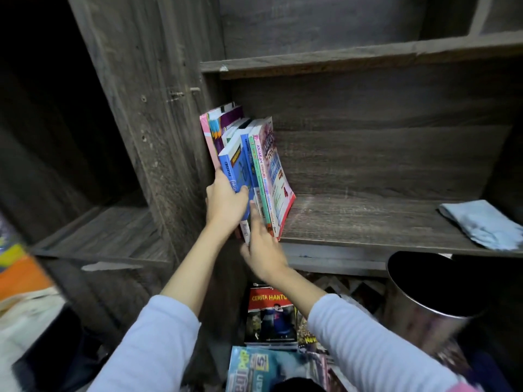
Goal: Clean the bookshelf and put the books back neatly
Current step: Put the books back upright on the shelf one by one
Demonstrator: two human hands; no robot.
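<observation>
Row of books [254, 165]: stands on end on the shelf board [368, 219], packed against the divider [158, 123], spines outward; started from the divider end, probably to borrow it as a bookend.
Blue book [232, 168]: sits in the row near the divider, front edge sticking out past its neighbours; seemingly being slotted in or squared up.
Left hand [225, 203]: grips the blue book low down, thumb across the cover, other digits curled round on the divider side; likely steers it straight inward.
Right hand [264, 250]: lies further from the divider than the left, fingers [253, 213] straight and loosely spread, holding nothing, tips touching the lower spines; appears to brace the row against sliding or toppling.
Shelf board: extends from the row away from the divider toward the cloth; offers room for more books.
Cloth [481, 224]: lies crumpled on the same board, well apart from the divider; kept within reach for wiping, at a guess.
Floor pile [268, 315]: lies flat below the board, near the divider's foot; awaits shelving, by the look of it.
Bin [430, 295]: stands below the cloth, far from the divider.
</observation>
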